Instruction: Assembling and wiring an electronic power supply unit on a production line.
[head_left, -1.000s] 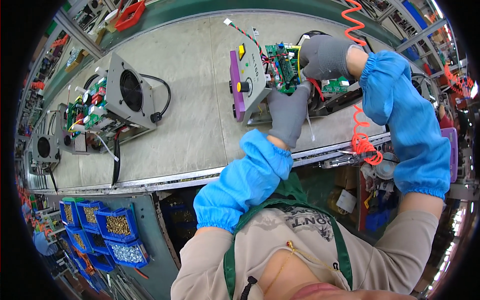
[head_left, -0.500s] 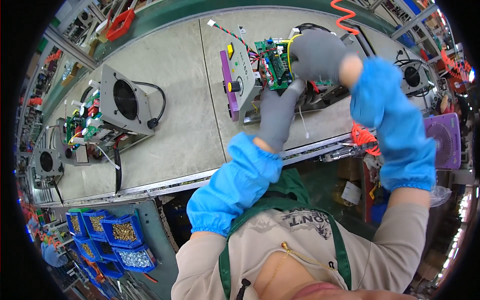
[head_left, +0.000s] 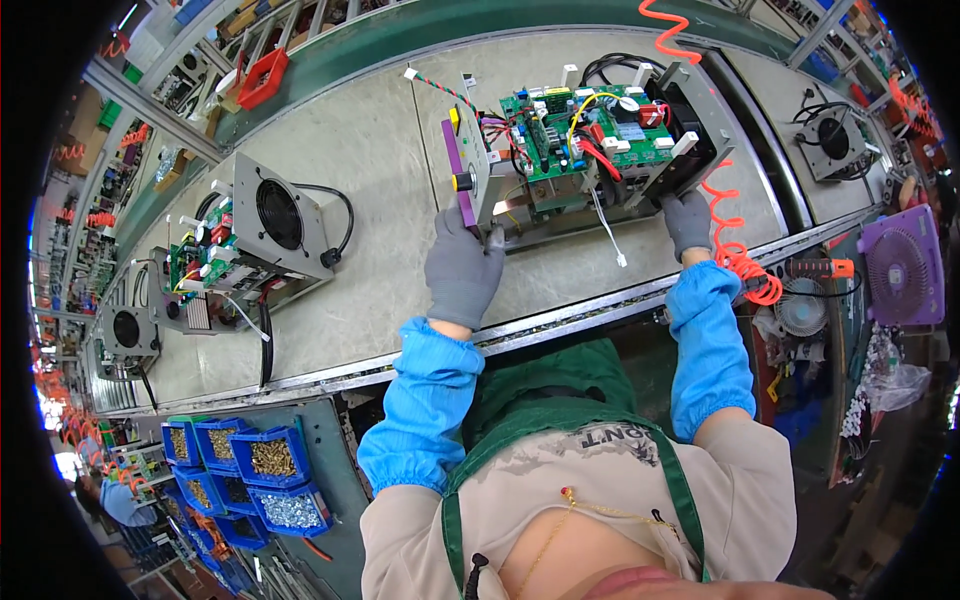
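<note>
An open electrical machine chassis (head_left: 560,232) lies on the metal worktop in front of me, with green circuit boards (head_left: 610,135) showing inside. Its left end is a grey and purple front panel (head_left: 465,165) with a yellow-rimmed knob; a dark fan sits at its right-hand grey end panel (head_left: 712,125). My gloved left hand (head_left: 463,268) closes on the near lower corner by the front panel. By the fan end, my gloved right hand (head_left: 687,224) grips the other near corner, its fingertips partly hidden. A loose white-plugged cable (head_left: 608,230) hangs over the near side between them.
Another open chassis with a fan (head_left: 280,215) stands to the left, a further unit (head_left: 125,330) beyond it. An orange coiled hose (head_left: 745,265) hangs at the bench edge near my right hand. Blue bins of small metal parts (head_left: 272,458) sit lower left; a purple fan (head_left: 900,265) stands at right.
Both hands have left the circuit boards. The left moved down-left to the front panel's corner, the right down to the fan end's corner. The boards and yellow wire are now uncovered.
</note>
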